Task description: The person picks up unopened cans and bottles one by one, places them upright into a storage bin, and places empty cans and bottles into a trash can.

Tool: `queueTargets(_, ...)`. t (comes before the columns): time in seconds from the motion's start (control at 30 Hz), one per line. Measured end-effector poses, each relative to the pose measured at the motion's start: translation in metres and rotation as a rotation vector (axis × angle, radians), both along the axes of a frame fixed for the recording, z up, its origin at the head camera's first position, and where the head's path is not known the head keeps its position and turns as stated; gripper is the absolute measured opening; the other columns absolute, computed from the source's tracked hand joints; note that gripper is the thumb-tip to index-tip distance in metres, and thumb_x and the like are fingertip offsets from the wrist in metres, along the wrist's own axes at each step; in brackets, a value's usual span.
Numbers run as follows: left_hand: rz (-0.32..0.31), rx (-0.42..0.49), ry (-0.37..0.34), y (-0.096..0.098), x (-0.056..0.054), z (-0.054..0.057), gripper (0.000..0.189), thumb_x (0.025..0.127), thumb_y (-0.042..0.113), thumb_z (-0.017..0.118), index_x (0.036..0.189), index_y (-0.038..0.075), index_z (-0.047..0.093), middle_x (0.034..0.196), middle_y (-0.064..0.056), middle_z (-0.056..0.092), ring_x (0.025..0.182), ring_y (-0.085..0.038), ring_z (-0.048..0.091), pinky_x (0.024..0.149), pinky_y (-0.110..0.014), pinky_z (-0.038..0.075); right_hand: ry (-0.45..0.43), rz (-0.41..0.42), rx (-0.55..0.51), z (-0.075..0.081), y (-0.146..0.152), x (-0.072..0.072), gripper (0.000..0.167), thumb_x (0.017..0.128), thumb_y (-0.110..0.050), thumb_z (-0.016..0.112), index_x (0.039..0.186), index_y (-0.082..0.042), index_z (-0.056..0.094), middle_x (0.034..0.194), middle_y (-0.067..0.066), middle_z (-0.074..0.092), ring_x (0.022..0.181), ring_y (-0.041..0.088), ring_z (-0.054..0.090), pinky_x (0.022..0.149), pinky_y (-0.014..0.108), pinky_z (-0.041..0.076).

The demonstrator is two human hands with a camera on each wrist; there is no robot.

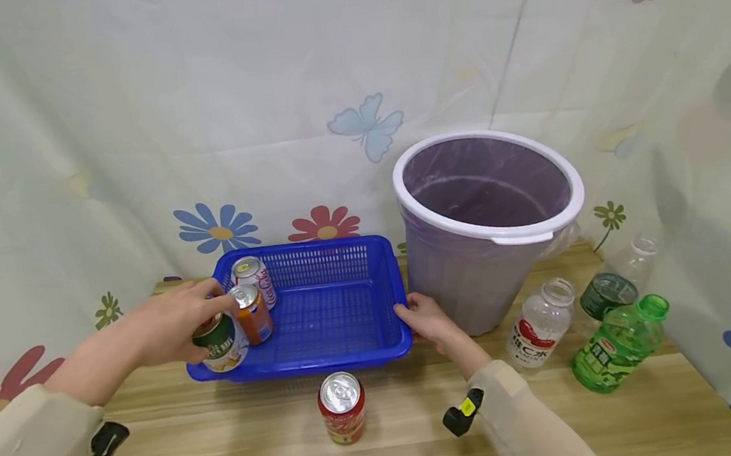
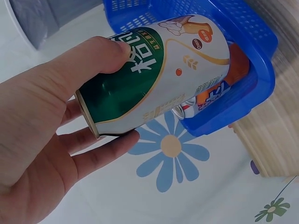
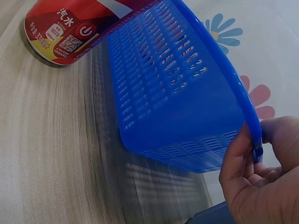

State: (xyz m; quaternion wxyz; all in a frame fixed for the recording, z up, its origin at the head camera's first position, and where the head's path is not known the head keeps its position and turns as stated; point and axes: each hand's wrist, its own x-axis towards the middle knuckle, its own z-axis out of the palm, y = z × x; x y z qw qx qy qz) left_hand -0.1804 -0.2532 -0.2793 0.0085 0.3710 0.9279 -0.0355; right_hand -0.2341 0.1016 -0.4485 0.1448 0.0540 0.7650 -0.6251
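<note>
L hand [image 1: 180, 320] grips metal can [image 1: 225, 347]; R hand [image 1: 432, 320] pinches perf. plastic basket [image 1: 325, 319] @ 3 o'clock; red can [image 1: 343, 411] @ 6.

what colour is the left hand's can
The can is mostly green and white, clearest in left wrist view.

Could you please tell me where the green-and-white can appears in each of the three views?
Head: the green-and-white can is left of centre, in the left grip, at the left end of the blue basket.
Left wrist: large, in the upper middle.
Right wrist: not visible.
Shared landmark: the blue basket, also in left wrist and right wrist.
</note>
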Motion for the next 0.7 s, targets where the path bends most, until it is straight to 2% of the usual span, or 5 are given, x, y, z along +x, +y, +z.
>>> queueTargets(0.1, 0.004, 0.018, 0.000, -0.001, -0.002, -0.002, 0.055, 0.058, 0.015, 0.085, 0.106, 0.020, 0.058, 0.095, -0.003, 0.051, 0.081, -0.018, 0.050, 0.064, -0.031, 0.050, -0.004, 0.002, -0.005, 0.001, 0.000, 0.000, 0.027, 0.091, -0.017, 0.051, 0.110, 0.002, 0.050, 0.099, 0.021, 0.062, 0.069, 0.017, 0.063, 0.060, 0.032, 0.056)
queueTargets(0.4, 0.005, 0.011, -0.012, -0.002, -0.014, -0.011, 0.053, 0.059, 0.018, 0.085, 0.104, 0.018, 0.057, 0.090, -0.002, 0.048, 0.074, -0.015, 0.046, 0.060, -0.029, 0.045, 0.002, -0.003, 0.005, -0.001, 0.002, -0.001, 0.027, 0.092, -0.018, 0.050, 0.111, 0.002, 0.050, 0.101, 0.022, 0.062, 0.077, 0.024, 0.065, 0.062, 0.033, 0.056)
queueTargets(0.7, 0.027, 0.005, -0.045, -0.002, -0.023, -0.018, 0.055, 0.060, 0.018, 0.085, 0.107, 0.018, 0.057, 0.092, -0.004, 0.051, 0.074, -0.016, 0.050, 0.061, -0.031, 0.049, -0.003, 0.002, 0.002, 0.002, 0.001, 0.002, 0.029, 0.092, -0.017, 0.050, 0.113, 0.002, 0.049, 0.103, 0.022, 0.062, 0.083, 0.028, 0.065, 0.062, 0.031, 0.056)
